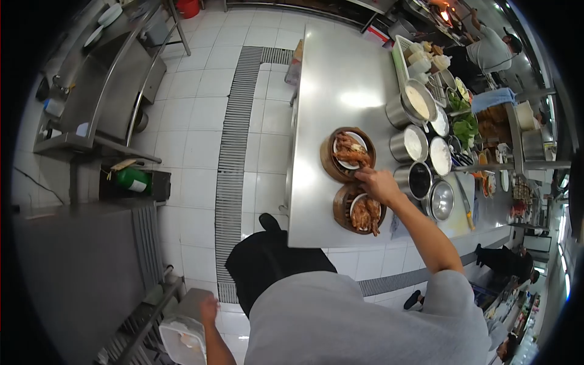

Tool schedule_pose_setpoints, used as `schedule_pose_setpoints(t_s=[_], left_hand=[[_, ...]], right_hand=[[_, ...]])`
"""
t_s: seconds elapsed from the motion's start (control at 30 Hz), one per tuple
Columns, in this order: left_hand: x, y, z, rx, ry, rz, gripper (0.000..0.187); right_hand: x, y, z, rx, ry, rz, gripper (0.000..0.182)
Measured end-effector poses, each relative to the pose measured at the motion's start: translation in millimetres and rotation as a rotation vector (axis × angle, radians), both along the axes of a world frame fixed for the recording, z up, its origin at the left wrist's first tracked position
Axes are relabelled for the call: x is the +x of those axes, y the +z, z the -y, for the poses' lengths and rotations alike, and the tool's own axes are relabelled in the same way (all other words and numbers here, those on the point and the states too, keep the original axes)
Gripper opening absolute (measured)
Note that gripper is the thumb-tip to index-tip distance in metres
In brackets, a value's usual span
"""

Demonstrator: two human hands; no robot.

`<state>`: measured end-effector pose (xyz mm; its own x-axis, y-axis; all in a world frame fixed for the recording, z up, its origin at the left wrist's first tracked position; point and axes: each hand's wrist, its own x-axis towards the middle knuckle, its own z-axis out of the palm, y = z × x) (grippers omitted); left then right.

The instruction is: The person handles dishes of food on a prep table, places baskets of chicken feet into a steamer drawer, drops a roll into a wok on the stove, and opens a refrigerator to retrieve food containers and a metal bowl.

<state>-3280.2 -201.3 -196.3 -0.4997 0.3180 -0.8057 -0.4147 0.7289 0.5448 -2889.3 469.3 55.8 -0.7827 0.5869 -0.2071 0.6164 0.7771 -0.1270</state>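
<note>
Two round bamboo steamers stand side by side on the steel table. The farther steamer holds a white bowl with reddish-brown chicken feet. In the nearer steamer sits another white bowl of chicken feet. My right hand reaches over the gap between them, its fingers pinched at the rim of the farther steamer, close to the food. Whether they grip the rim or a chicken foot is hidden. Low on my left, my left hand hangs beside a white plastic tub; its fingers are blurred.
Metal pots and a steel bowl line the table's right side, beside a knife on a cutting board. Squeeze bottles stand in a basket farther off. A co-worker is near a flame. A floor drain runs left of the table.
</note>
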Motion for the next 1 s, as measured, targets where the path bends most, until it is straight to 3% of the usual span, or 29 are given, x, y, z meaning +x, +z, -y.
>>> schedule_pose_setpoints(t_s=[0.03,0.07,0.13,0.2,0.23,0.27,0.33,0.4,0.47,0.53,0.6,0.67,0.83,1.0], left_hand=[[-9,-19,20,-0.067,0.06,0.131,0.036],[-5,8,16,-0.165,-0.004,0.153,0.039],[-18,15,23,-0.145,0.075,0.234,0.04],[-31,44,6,-0.292,-0.143,0.192,0.039],[-56,27,17,-0.265,-0.161,0.246,0.035],[-81,18,16,-0.26,-0.151,0.238,0.035],[-143,5,7,-0.006,0.062,0.24,0.032],[-230,-52,6,0.202,-0.567,-0.199,0.033],[-289,-13,-69,0.166,-0.071,0.016,0.032],[-341,21,-159,0.001,-0.282,-0.244,0.033],[-386,38,-233,0.165,-0.328,-0.283,0.034],[-424,64,-312,0.097,-0.589,-0.473,0.036],[-478,78,-465,0.24,-0.691,-0.549,0.037],[-510,65,-530,0.211,-0.714,-0.513,0.036]], right_hand=[[-3,2,-2,0.004,0.0,-0.004,0.033],[-5,1,-1,0.005,-0.031,-0.002,0.032],[-17,1,-3,0.001,-0.066,-0.001,0.028],[-28,6,-3,0.022,-0.076,-0.03,0.024],[-34,5,-2,-0.019,-0.144,0.009,0.036],[-43,7,-1,-0.015,-0.134,0.0,0.036],[-61,14,4,0.026,-0.194,-0.081,0.029],[-77,18,4,0.036,-0.262,-0.105,0.031],[-91,23,10,0.041,-0.346,-0.118,0.033],[-104,32,9,0.014,-0.455,-0.113,0.035],[-112,37,3,0.036,-0.467,-0.128,0.035],[-125,47,-7,-0.025,-0.54,-0.14,0.033],[-169,75,-53,-0.022,-0.616,-0.036,0.035],[-220,98,-134,-0.002,-0.596,-0.027,0.034]])
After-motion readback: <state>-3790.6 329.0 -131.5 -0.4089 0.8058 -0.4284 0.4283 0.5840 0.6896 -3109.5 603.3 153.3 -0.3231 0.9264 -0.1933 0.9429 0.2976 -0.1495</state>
